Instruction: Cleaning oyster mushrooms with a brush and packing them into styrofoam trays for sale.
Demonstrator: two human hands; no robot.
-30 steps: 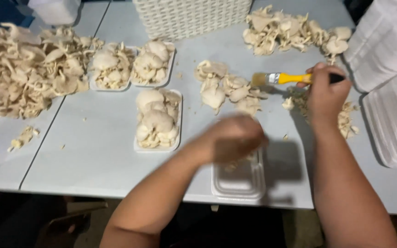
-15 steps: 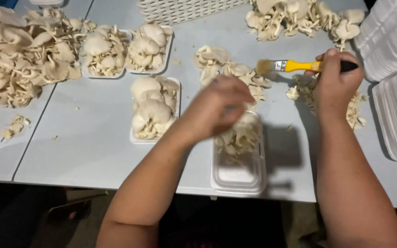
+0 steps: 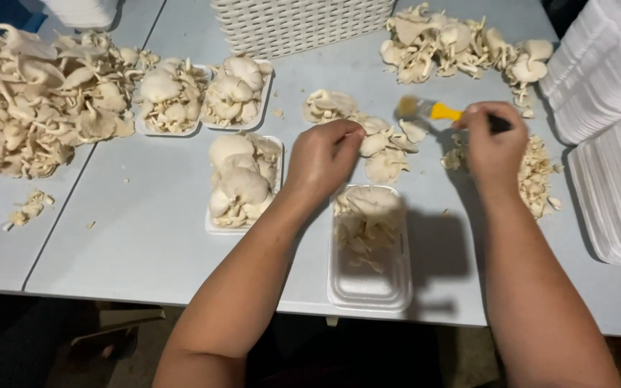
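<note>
The left hand [image 3: 323, 154] hangs with its fingers pinched together over the far end of a shallow white foam tray [image 3: 369, 248] near the desk's front edge, its fingertips at the small loose heap of pale oyster mushrooms [image 3: 368, 136] just beyond; whether a piece sits between the fingers cannot be told. The right hand [image 3: 494, 144] is clenched around the dark handle of a small brush with a yellow ferrule and pale bristles [image 3: 425, 109], the bristles pointing left toward that loose heap. The tray under the left hand holds only a thin layer of mushroom pieces at its far end, with its near half bare, so it seems about partly filled. To its left, a filled white tray of larger caps [image 3: 242, 183] looks finished, and two more full trays [image 3: 203, 93] sit further back. Much is left: a big pile of unsorted mushrooms [image 3: 37, 93] at the far left, another pile [image 3: 454, 43] at the back right, and crumbly trimmings [image 3: 537, 172] beside the right hand. Stacks of unused white foam trays [image 3: 612, 122] wait at the right edge of the light grey desk [image 3: 145, 244], and a white woven basket [image 3: 303, 25] stands at the back.
</note>
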